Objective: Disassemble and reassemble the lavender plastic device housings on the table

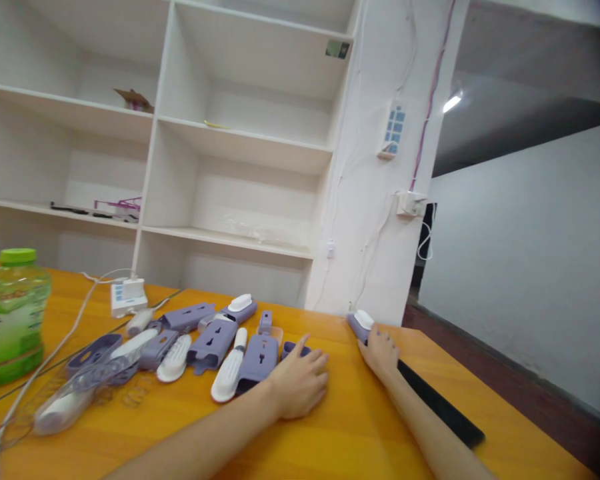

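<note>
Purple-and-white gadget (362,325) at the orange table's (360,427) far edge: your right hand (381,351) pinches it; left hand (299,382) rests, fingers together. Bottle (9,317) label unreadable.

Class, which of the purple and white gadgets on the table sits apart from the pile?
The gadget at the right hand, far from the pile near the left hand.

The right hand (381,352) covers the near end of the purple device (361,325), so its grip there cannot be made out; the left hand (299,383) hides part of the small purple piece (294,349) under its fingers. The bottle (9,317) is cut by the left edge and its label is too blurred to read; the black strip (443,403) lies partly behind the right forearm; the clear packet (75,390) is smeared, its contents unclear.
</note>
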A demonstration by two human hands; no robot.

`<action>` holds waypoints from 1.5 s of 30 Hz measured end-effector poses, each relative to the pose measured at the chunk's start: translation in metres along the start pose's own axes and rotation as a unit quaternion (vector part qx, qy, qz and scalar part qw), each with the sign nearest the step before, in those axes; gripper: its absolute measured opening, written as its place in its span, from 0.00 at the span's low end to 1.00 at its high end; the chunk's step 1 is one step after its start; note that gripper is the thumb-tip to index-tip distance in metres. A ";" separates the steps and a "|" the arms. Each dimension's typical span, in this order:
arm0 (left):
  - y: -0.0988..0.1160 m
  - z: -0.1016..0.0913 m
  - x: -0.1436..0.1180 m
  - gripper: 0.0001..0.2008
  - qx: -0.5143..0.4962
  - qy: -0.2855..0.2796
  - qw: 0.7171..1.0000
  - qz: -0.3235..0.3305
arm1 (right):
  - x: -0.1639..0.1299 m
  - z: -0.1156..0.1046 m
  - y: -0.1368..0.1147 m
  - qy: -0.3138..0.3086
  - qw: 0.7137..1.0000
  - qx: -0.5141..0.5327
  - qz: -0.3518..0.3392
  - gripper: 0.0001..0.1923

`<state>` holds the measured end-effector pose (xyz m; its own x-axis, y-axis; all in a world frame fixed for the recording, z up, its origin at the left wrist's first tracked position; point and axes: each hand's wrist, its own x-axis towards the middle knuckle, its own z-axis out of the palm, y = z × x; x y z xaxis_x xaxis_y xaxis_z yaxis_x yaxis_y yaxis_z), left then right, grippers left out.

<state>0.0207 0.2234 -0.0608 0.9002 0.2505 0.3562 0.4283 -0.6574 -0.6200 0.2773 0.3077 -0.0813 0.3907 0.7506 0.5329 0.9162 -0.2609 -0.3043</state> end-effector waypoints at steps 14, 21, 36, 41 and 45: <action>-0.046 0.004 -0.058 0.14 0.032 0.017 0.997 -0.069 | -0.090 -0.077 0.048 -0.163 0.938 0.206 -0.227 0.37; -0.066 0.004 -0.068 0.13 -0.010 0.020 0.996 -0.086 | -0.105 -0.079 0.022 -0.210 0.911 0.261 -0.239 0.55; 0.058 -0.033 -0.076 0.46 -0.353 -0.009 0.910 -0.218 | -0.143 -0.076 0.015 -0.171 0.856 0.302 -0.384 0.59; 0.063 -0.054 -0.067 0.46 -0.407 -0.036 0.853 -0.323 | -0.139 -0.072 0.011 -0.139 0.876 0.265 -0.379 0.64; 0.066 -0.065 -0.065 0.41 -0.420 -0.021 0.849 -0.320 | -0.143 -0.075 0.008 -0.144 0.881 0.247 -0.376 0.60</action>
<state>-0.0151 0.1175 -0.0796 0.5137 0.7612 0.3959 0.6389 -0.6473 0.4156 0.2357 0.1526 -0.1012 -0.4148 0.7398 0.5297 0.7277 0.6192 -0.2950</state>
